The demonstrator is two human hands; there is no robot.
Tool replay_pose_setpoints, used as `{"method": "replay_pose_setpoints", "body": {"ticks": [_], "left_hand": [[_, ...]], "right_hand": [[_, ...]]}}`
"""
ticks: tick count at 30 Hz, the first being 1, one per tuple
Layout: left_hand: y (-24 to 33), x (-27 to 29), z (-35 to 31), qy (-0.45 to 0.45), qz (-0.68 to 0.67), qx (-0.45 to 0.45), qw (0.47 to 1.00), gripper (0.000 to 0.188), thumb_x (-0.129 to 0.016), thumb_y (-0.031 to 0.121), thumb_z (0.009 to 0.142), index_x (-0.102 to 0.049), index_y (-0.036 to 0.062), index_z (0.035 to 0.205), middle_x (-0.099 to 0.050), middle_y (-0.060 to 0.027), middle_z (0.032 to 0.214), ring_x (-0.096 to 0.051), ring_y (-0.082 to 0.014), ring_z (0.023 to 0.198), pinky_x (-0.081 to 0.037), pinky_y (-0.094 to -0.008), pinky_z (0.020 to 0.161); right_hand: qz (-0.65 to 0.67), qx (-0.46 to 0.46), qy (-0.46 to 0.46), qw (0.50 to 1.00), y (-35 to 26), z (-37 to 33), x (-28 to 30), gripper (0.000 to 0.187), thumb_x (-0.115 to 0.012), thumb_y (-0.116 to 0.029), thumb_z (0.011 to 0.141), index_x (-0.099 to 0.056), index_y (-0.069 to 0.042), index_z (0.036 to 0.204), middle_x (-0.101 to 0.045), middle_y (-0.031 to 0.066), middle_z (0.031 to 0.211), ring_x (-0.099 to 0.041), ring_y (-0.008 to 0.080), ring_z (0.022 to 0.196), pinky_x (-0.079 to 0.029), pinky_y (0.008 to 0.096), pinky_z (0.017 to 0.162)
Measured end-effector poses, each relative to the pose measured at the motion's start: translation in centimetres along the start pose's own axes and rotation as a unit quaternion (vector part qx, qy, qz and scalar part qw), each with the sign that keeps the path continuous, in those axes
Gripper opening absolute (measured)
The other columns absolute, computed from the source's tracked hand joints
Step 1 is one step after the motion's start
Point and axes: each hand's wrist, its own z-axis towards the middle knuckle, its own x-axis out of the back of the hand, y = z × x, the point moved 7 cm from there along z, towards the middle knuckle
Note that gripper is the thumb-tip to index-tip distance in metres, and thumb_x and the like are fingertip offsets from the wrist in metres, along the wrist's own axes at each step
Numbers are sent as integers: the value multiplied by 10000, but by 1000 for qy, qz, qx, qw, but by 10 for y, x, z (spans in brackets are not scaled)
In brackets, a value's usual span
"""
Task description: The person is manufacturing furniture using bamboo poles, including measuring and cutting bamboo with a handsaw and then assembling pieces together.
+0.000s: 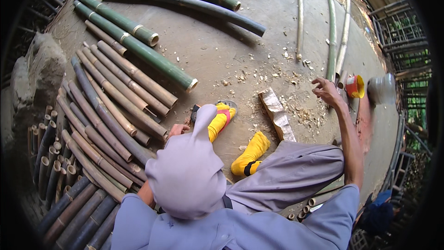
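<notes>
My right hand [327, 91] reaches out over the floor to the right. Its fingers are apart and slightly bent, with nothing seen in them, close to the near ends of the thin bamboo poles [331, 32]. Low beside my raised left knee, my left hand [177, 130] has its fingers curled and is partly hidden by the knee. A small black and orange thing [194, 112] shows just past it, too covered to name. A rough wooden block [276, 113] with a pale, chipped face lies between my yellow-socked feet and the right hand.
Brown bamboo poles [134, 81] lie piled at the left, with green bamboo poles [138, 52] beyond. Pale wood chips [307, 111] litter the floor. A red and yellow tin [354, 86] and a clear plastic container [382, 89] stand at the right. Bamboo fencing [402, 32] borders the far right.
</notes>
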Motion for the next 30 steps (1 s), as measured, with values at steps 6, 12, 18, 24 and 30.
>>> {"method": "replay_pose_setpoints", "body": {"ticks": [6,12,18,24,30], "left_hand": [[16,-4,38,-8,-12,17,1000,246,-642,21,717,-614,17,961,-601,-119,903,-615,-231,806,-500,-326,704],[56,-46,100,-47,-18,-8,999,241,-630,13,724,-616,13,965,-616,-114,887,-629,-215,775,-510,-311,675],[71,-94,132,-96,-14,-28,995,244,-607,6,742,-617,12,986,-618,-107,891,-638,-188,783,-522,-293,701],[81,-111,144,-158,-27,-10,987,241,-620,23,732,-619,11,972,-625,-110,902,-633,-208,797,-521,-305,704],[59,-95,164,-116,-62,103,986,235,-615,31,770,-613,8,1004,-632,-89,902,-624,-151,785,-511,-276,711]], "right_hand": [[-61,38,-32,997,-9,12,-18,335,-596,-105,815,-566,-6,1134,-672,183,903,-652,267,830,-520,362,762],[1,80,-23,997,-17,79,-80,345,-584,-181,861,-539,11,1144,-576,202,1136,-568,282,1036,-483,381,905],[17,149,205,967,-86,210,-73,599,-689,-218,786,-409,-8,1272,-435,219,1281,-500,372,1111,-420,439,991],[-6,106,197,975,-102,291,-85,681,-769,-224,700,-428,12,1240,-445,216,1266,-500,377,1118,-468,434,949],[-107,164,90,977,-137,253,-138,662,-769,-483,665,-480,44,942,-537,183,1002,-561,270,855,-542,368,711]]}}
